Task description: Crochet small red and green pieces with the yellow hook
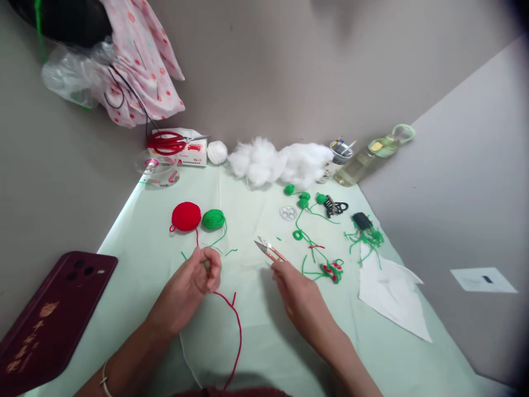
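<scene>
My left hand (194, 281) is closed near the middle of the table, with a bit of green yarn showing between its curled fingers. Red yarn (239, 331) trails from below that hand toward the near edge; another red strand runs from it up to the red yarn ball (186, 216). What else the fingers cover is hidden. A green yarn ball (214, 219) lies beside the red one. In my right hand (300, 295) is a pair of thread snips (270, 251), blades apart and pointing up-left. To its right lies a small green and red crocheted piece (333, 270) with loose tails.
A dark red phone (61, 314) lies at left. Along the back are red-handled scissors (167, 143), white yarn (217, 152), white stuffing (264, 162), a pen cup (339, 154) and a bottle (370, 160). Green crocheted pieces (303, 201), a hair claw (334, 207) and paper (390, 292) lie right.
</scene>
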Available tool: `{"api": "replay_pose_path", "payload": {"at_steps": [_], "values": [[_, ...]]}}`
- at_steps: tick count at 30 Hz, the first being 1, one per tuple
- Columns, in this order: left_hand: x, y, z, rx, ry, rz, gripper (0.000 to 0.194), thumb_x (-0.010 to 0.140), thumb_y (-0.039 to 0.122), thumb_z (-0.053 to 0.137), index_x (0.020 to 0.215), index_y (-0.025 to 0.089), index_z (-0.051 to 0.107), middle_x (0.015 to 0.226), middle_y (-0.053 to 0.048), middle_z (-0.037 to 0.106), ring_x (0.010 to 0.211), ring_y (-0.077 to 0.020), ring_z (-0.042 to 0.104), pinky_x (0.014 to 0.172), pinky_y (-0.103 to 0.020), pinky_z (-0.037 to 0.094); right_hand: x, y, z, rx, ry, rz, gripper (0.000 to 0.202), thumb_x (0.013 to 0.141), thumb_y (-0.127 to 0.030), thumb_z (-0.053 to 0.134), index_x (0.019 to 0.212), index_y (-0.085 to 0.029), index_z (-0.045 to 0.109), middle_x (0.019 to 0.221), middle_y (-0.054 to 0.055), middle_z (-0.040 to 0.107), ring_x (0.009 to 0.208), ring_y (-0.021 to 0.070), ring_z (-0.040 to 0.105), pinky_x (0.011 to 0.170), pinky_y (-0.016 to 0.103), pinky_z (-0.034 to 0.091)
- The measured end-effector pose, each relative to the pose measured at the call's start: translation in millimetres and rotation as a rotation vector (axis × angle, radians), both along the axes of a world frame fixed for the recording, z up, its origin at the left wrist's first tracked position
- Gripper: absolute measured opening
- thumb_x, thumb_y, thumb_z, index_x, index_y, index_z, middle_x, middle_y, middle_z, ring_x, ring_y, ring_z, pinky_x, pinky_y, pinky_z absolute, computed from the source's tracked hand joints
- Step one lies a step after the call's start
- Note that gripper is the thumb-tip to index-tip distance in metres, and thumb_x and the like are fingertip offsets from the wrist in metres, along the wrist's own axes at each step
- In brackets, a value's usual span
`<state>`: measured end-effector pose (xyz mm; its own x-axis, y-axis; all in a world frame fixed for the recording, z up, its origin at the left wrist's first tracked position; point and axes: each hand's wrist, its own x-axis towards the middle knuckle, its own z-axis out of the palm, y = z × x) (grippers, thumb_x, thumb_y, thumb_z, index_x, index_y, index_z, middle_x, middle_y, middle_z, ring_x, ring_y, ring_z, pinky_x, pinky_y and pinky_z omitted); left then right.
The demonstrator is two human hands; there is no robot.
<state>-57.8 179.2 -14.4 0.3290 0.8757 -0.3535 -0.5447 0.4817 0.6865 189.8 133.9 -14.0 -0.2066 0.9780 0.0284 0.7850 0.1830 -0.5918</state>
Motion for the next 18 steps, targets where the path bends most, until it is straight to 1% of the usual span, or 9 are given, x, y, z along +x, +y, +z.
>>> {"api": "replay_pose_path", "payload": {"at_steps": [1,2,4,5,7,10,13,15,18], "values": [[1,-2,1.7,0.012,-0.036,-0.082,0.049,0.096,0.061,0.066,0.074,0.018,0.070,0.064,0.001,0.050,0.056,-0.0107,0.040,0.056,-0.025,0.037,-1,1,2.8,-0.064,0.147,-0.068,0.020,0.106,-0.021,0.040,0.111,-0.022,0.059,0.086,0.003,0.066,0.071,0.0171,0.057,0.066,0.030,0.044],[3,-3,3.2,0.025,-0.073,-0.159,0.055,0.096,0.065,0.063,0.068,0.018,0.066,0.060,0.002,0.046,0.053,-0.0110,0.037,0.054,-0.026,0.034,-4,2,6.3,-0.145,0.289,-0.091,0.019,0.108,-0.028,0.042,0.111,-0.022,0.061,0.085,0.002,0.065,0.073,0.0166,0.058,0.067,0.029,0.045],[7,-8,4.6,0.043,-0.133,-0.283,0.063,0.095,0.071,0.059,0.059,0.019,0.059,0.054,0.003,0.038,0.051,-0.0118,0.031,0.051,-0.028,0.026,-12,4,14.0,-0.354,0.504,-0.085,0.027,0.106,-0.043,0.050,0.111,-0.023,0.066,0.078,0.000,0.061,0.070,0.0154,0.054,0.063,0.027,0.042],[9,-10,4.2,0.045,-0.149,-0.333,0.066,0.095,0.073,0.057,0.056,0.020,0.056,0.053,0.003,0.035,0.050,-0.0121,0.029,0.051,-0.029,0.023,-17,4,17.5,-0.438,0.581,-0.066,0.030,0.104,-0.048,0.056,0.112,-0.022,0.068,0.075,-0.002,0.057,0.068,0.0145,0.051,0.061,0.026,0.040],[12,-14,1.0,0.065,-0.189,-0.410,0.069,0.096,0.076,0.052,0.054,0.021,0.050,0.052,0.004,0.031,0.049,-0.0123,0.026,0.050,-0.030,0.020,-27,6,22.9,-0.550,0.679,-0.047,0.038,0.100,-0.053,0.062,0.120,-0.022,0.070,0.077,-0.003,0.055,0.068,0.0132,0.047,0.062,0.026,0.039],[14,-18,-6.4,0.141,-0.253,-0.475,0.072,0.101,0.075,0.040,0.053,0.021,0.044,0.051,0.004,0.029,0.047,-0.0117,0.024,0.049,-0.030,0.019,-36,7,27.4,-0.590,0.729,-0.019,0.045,0.103,-0.054,0.057,0.132,-0.022,0.068,0.084,-0.001,0.059,0.075,0.0132,0.050,0.071,0.027,0.043],[15,-20,-10.8,0.182,-0.251,-0.507,0.073,0.105,0.070,0.032,0.054,0.020,0.041,0.050,0.004,0.028,0.047,-0.0114,0.025,0.049,-0.030,0.019,-38,7,28.2,-0.576,0.751,0.034,0.038,0.104,-0.049,0.056,0.126,-0.022,0.073,0.092,0.001,0.064,0.083,0.0142,0.055,0.077,0.028,0.045],[16,-21,-11.4,0.208,-0.232,-0.543,0.073,0.106,0.070,0.030,0.054,0.020,0.040,0.050,0.004,0.027,0.047,-0.0117,0.024,0.050,-0.031,0.019,-38,6,26.3,-0.549,0.766,0.014,0.032,0.103,-0.045,0.060,0.120,-0.023,0.075,0.094,0.001,0.065,0.084,0.0141,0.057,0.077,0.027,0.045],[16,-21,-11.2,0.274,-0.200,-0.628,0.074,0.104,0.073,0.029,0.052,0.021,0.038,0.047,0.004,0.026,0.045,-0.0118,0.024,0.049,-0.032,0.018,-40,5,20.9,-0.491,0.773,-0.034,0.029,0.101,-0.035,0.064,0.126,-0.025,0.073,0.089,-0.001,0.063,0.080,0.0128,0.056,0.073,0.026,0.045]]}}
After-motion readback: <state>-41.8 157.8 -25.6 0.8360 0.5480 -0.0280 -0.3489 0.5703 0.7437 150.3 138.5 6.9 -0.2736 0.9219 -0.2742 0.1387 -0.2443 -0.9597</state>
